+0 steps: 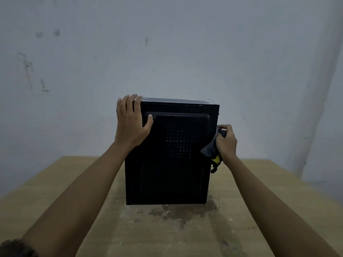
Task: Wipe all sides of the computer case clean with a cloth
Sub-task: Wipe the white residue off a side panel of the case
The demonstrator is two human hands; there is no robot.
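The black case stands upright near the middle of the table, its broad side panel facing the camera. That panel carries a raised rectangular section with a grid of small vent holes in its upper half. A strip of the top face shows along the upper edge, catching pale light.

The left hand lies flat and spread over the case's upper left corner: fingers reach over the top edge, thumb rests on the front panel beside the raised section. It grips nothing; it presses against the case.

The right hand is curled closed around a bunched grey cloth, held against the case's right side about halfway up. A fold of the cloth hangs down over the right edge of the front panel. Just below the hand, something yellow and black sticks out at the case's right side; I cannot tell what it is.

Both bare forearms reach in from the bottom corners. The tan tabletop shows a dark blotchy stain just in front of the case's base. Behind everything is a pale, scuffed wall.
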